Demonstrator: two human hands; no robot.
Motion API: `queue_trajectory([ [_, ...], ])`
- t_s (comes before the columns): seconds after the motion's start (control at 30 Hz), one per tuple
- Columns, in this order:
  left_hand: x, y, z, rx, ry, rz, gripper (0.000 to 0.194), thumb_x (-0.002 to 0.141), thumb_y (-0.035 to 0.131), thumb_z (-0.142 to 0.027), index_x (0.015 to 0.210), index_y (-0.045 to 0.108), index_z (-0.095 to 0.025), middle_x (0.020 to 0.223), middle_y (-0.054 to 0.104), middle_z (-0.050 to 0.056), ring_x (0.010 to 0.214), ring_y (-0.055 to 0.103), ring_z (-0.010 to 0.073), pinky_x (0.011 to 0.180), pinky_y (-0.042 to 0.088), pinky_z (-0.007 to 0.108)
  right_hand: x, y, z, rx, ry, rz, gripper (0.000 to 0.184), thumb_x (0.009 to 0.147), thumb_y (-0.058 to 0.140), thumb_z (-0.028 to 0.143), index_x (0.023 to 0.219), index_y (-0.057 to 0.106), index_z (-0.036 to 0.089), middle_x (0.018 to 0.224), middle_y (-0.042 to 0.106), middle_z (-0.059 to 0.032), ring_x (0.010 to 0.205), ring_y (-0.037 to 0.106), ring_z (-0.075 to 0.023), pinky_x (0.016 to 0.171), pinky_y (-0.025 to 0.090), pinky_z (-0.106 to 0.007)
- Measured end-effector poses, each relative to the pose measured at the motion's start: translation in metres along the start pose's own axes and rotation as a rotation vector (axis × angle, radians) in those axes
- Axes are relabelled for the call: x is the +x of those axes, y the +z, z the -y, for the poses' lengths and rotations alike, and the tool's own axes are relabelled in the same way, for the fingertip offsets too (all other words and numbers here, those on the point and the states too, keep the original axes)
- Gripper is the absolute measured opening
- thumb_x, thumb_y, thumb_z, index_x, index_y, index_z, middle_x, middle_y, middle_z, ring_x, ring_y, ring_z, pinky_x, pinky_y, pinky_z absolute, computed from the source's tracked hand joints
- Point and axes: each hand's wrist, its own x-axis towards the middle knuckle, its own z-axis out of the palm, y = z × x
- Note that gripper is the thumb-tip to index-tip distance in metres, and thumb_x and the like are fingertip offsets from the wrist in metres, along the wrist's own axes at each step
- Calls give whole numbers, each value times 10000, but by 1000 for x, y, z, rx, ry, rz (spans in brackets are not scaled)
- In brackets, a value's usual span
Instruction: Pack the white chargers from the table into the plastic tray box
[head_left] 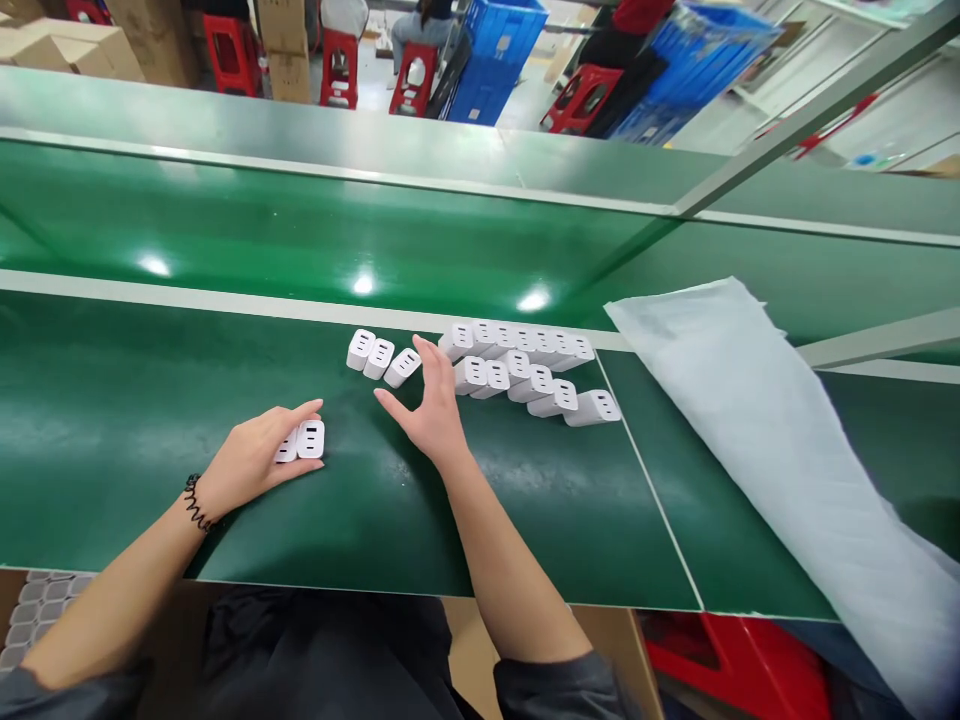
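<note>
My left hand (251,458), with a black coiled band at the wrist, is closed around a pair of white wall chargers (310,440) standing on the green bench (360,510). Their port faces point up, and the hand partly covers the left one. My right hand (433,408) has its thumb and fingers spread, with nothing between them. Just left of its fingertips stand three loose white chargers (379,358). Beyond it on the right, a back row of chargers (517,344) stands side by side, with a more uneven front row (536,384) before it.
A pale foam sheet (757,420) hangs over the bench's right side. A metal frame bar (810,120) slants across the upper right. Cardboard boxes (75,50), blue crates (495,60) and red stools (231,55) with seated people stand beyond. More chargers (45,605) fill a box at lower left.
</note>
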Motion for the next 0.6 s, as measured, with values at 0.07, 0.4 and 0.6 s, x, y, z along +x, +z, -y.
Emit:
queue_trajectory([
  [0.07, 0, -2, -1, -3, 10, -6, 649, 922, 614, -463, 1471, 334, -263, 1202, 680, 46, 998, 665, 184, 826, 531, 285, 7, 3, -1, -23, 1, 68, 844, 857, 642, 497, 1544, 214, 255, 1507, 363, -159, 1420, 343, -325, 1128, 374, -579],
  [0.4, 4, -4, -5, -26, 46, 1, 661, 927, 622, -411, 1487, 308, -256, 1149, 694, 45, 944, 667, 169, 786, 529, 269, 50, 18, -2, -138, -65, 135, 717, 836, 626, 605, 1399, 495, 181, 1292, 636, -122, 1182, 573, -300, 963, 519, -447],
  [0.6, 5, -2, -6, -48, 23, 26, 682, 917, 638, -410, 1489, 299, -263, 1170, 693, 49, 981, 668, 181, 806, 535, 279, 48, 30, -3, -186, -112, 56, 641, 851, 609, 612, 1321, 588, 176, 1226, 687, -122, 1105, 607, -308, 938, 507, -450],
])
